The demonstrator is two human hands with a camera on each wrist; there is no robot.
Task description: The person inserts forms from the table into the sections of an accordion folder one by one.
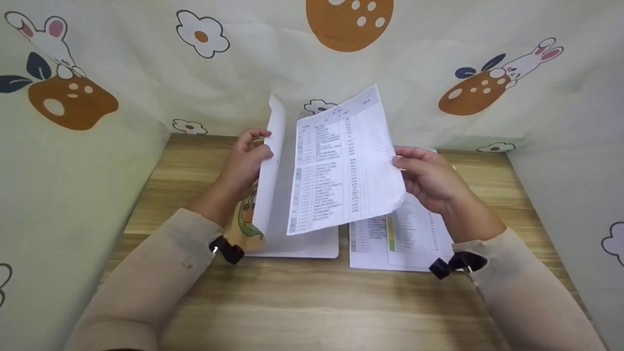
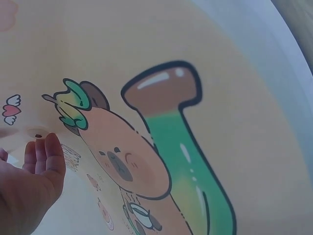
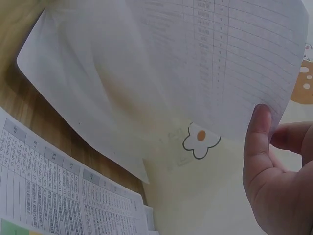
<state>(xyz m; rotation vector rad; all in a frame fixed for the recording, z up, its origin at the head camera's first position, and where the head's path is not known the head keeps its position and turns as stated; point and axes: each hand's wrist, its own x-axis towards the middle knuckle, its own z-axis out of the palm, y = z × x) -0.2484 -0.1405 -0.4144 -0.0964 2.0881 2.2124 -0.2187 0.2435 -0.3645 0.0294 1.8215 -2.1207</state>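
Observation:
My left hand (image 1: 249, 158) pinches the raised cover of a folder (image 1: 269, 180) between thumb and fingers. In the left wrist view that cover (image 2: 234, 98) fills the frame with a cartoon capybara, and the left hand (image 2: 36, 181) is at its edge. The folder's white lower part rests on the table. My right hand (image 1: 429, 175) holds a printed sheet (image 1: 346, 165) with a table of text by its right edge, tilted above the folder. The right wrist view shows the thumb and fingers of the right hand (image 3: 279, 181) pinching the sheet (image 3: 234, 63).
To the right of the folder lie more printed papers (image 1: 365, 261), one with a yellow and green strip, partly beneath the right hand. The wooden table (image 1: 292, 302) is bounded by patterned cloth walls (image 1: 258, 58) at the back and sides.

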